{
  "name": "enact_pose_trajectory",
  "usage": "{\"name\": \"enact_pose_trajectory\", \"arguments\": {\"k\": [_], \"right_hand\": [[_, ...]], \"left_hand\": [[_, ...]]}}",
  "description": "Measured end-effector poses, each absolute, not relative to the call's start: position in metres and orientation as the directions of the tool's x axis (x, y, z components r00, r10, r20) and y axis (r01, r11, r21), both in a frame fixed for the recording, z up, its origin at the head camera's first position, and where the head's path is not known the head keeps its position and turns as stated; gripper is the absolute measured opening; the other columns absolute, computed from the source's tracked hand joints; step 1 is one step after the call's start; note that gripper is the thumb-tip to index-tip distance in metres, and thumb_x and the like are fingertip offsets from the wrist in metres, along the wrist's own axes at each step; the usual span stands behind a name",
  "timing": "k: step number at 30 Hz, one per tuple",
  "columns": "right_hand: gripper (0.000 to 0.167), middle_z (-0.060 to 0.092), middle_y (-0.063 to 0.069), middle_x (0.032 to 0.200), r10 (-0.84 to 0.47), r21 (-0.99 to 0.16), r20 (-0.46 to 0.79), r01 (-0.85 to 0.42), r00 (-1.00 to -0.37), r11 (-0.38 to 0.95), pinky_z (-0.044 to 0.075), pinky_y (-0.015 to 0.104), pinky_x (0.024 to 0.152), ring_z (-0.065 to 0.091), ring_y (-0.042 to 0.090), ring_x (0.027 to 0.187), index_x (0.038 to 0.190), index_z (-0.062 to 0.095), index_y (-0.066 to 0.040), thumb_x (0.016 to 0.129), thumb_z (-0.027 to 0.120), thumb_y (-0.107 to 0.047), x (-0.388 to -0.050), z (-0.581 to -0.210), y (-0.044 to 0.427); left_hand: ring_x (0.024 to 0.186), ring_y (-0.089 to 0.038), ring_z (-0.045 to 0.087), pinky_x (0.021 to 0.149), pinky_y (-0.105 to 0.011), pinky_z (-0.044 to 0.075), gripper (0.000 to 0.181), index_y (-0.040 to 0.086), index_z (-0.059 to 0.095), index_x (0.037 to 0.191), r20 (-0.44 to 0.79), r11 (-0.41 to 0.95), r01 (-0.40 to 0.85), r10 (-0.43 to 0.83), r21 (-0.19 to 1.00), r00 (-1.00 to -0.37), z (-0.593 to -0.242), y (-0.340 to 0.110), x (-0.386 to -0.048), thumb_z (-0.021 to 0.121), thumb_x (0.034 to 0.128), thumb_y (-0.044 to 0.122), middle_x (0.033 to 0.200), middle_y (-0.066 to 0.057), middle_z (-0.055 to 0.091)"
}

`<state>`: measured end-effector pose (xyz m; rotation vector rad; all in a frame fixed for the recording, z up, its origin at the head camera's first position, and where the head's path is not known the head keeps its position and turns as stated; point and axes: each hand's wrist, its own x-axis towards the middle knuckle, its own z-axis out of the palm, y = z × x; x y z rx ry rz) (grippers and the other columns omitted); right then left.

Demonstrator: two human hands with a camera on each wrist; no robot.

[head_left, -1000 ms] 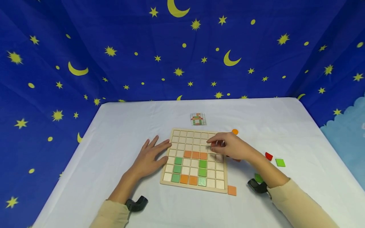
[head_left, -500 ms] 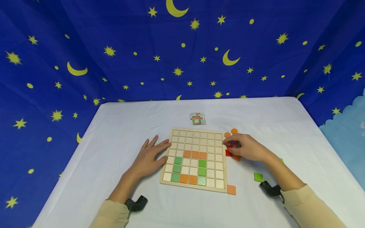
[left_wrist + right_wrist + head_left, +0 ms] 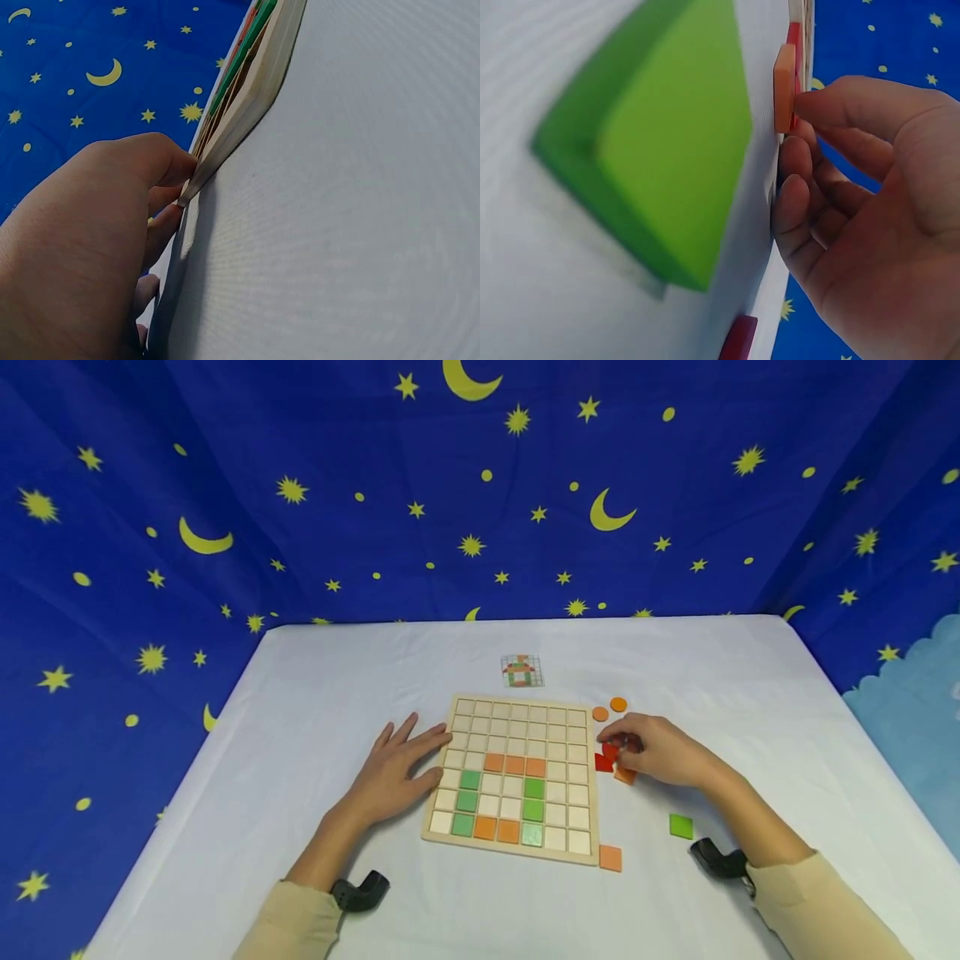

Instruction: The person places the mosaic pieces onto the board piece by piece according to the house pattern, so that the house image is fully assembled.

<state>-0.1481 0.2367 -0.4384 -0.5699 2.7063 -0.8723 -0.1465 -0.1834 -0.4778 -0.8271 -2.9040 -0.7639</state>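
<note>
My left hand [image 3: 390, 781] lies at the left edge of a square wooden grid board [image 3: 435, 840], its spread fingers and thumb touching the rim. On the board, orange and green square tiles form an outline. Just right of it, my right hand [image 3: 660, 750] has its thumb and fingers bent around a small red tile [image 3: 610, 750], seemingly pinching it; its full shape is hidden. A second red tile [image 3: 603, 763] and an orange tile [image 3: 783, 90] lie directly beneath or beside the fingers. In the left wrist view, the thumb meets the board's rim.
A printed pattern card [image 3: 522, 671] lies beyond the board. Two orange discs [image 3: 618, 704] are near its upper right corner. A green tile [image 3: 681, 826] lies by my right wrist, and an orange square [image 3: 611, 858] sits against the lower right corner. A patterned blue curtain [image 3: 375, 493] backs the table.
My right hand has moved right, from above the board to the loose tiles beside it, with red showing at its fingers throughout. The left hand stays at the board's edge.
</note>
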Motion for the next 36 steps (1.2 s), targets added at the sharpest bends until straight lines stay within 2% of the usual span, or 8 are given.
{"name": "enact_pose_trajectory", "arguments": {"k": [7,13,16,19,22,28,32,36], "right_hand": [[0.028,0.056,-0.004,0.083,-0.441,-0.596,-0.141,-0.279,-0.886,0.753,0.044,0.029,0.064,0.050,0.016,0.075,0.110,0.069,-0.014,0.083,0.068,-0.008,-0.1476,-0.4381,0.2331],[0.016,0.056,-0.004,0.082,-0.411,-0.584,-0.081,-0.291,-0.908,0.758,0.044,0.029,0.064,0.051,0.015,0.075,0.100,0.069,-0.015,0.085,0.072,-0.016,-0.1473,-0.4397,0.2346],[0.019,0.056,-0.002,0.089,-0.409,-0.570,-0.042,-0.314,-0.912,0.759,0.043,0.030,0.066,0.050,0.017,0.079,0.102,0.070,-0.014,0.084,0.071,-0.012,-0.1462,-0.4408,0.2367],[0.028,0.056,-0.002,0.094,-0.418,-0.568,-0.029,-0.329,-0.908,0.754,0.043,0.031,0.068,0.049,0.018,0.082,0.107,0.069,-0.014,0.080,0.068,-0.006,-0.1453,-0.4414,0.2381],[0.033,0.058,-0.004,0.097,-0.432,-0.581,-0.035,-0.333,-0.901,0.742,0.044,0.031,0.070,0.050,0.017,0.084,0.110,0.070,-0.017,0.080,0.066,-0.004,-0.1452,-0.4410,0.2380],[0.030,0.061,-0.007,0.095,-0.462,-0.588,-0.070,-0.338,-0.884,0.735,0.044,0.030,0.068,0.051,0.016,0.082,0.110,0.071,-0.023,0.083,0.069,-0.010,-0.1453,-0.4395,0.2372],[0.027,0.061,-0.010,0.097,-0.459,-0.578,-0.084,-0.332,-0.884,0.746,0.045,0.032,0.073,0.051,0.015,0.084,0.108,0.071,-0.025,0.082,0.073,-0.016,-0.1445,-0.4412,0.2377],[0.025,0.060,-0.010,0.093,-0.460,-0.567,-0.074,-0.342,-0.885,0.749,0.047,0.031,0.073,0.052,0.014,0.083,0.105,0.069,-0.024,0.082,0.074,-0.017,-0.1445,-0.4438,0.2373]], "left_hand": [[0.144,-0.026,0.017,0.114,-0.051,0.003,0.050,0.029,0.050,0.141,0.151,0.743,0.500,0.488,0.446,-0.860,-0.4765,-0.1844,-0.1465,0.057,0.0927,0.039,0.148,0.012,0.040],[0.144,-0.026,0.016,0.114,-0.051,0.003,0.050,0.030,0.050,0.141,0.154,0.743,0.500,0.487,0.445,-0.860,-0.4768,-0.1844,-0.1471,0.057,0.0927,0.040,0.148,0.012,0.040],[0.144,-0.025,0.016,0.114,-0.051,0.003,0.050,0.030,0.050,0.141,0.156,0.742,0.503,0.489,0.443,-0.858,-0.4776,-0.1843,-0.1475,0.057,0.0926,0.040,0.148,0.012,0.040],[0.144,-0.026,0.016,0.114,-0.052,0.003,0.050,0.029,0.050,0.141,0.157,0.739,0.505,0.491,0.446,-0.857,-0.4778,-0.1843,-0.1475,0.057,0.0928,0.040,0.148,0.012,0.040],[0.144,-0.026,0.016,0.114,-0.052,0.003,0.050,0.029,0.050,0.141,0.159,0.737,0.507,0.493,0.446,-0.856,-0.4772,-0.1849,-0.1474,0.057,0.0929,0.039,0.148,0.011,0.040],[0.144,-0.027,0.016,0.114,-0.052,0.003,0.050,0.029,0.050,0.141,0.165,0.735,0.516,0.498,0.441,-0.851,-0.4768,-0.1854,-0.1482,0.057,0.0930,0.040,0.147,0.012,0.040],[0.144,-0.026,0.016,0.114,-0.052,0.003,0.050,0.028,0.051,0.141,0.159,0.732,0.512,0.498,0.450,-0.852,-0.4772,-0.1839,-0.1481,0.057,0.0928,0.040,0.147,0.012,0.040],[0.144,-0.026,0.015,0.114,-0.052,0.003,0.050,0.028,0.051,0.141,0.153,0.736,0.506,0.495,0.449,-0.855,-0.4783,-0.1836,-0.1478,0.057,0.0928,0.040,0.148,0.012,0.040]]}}
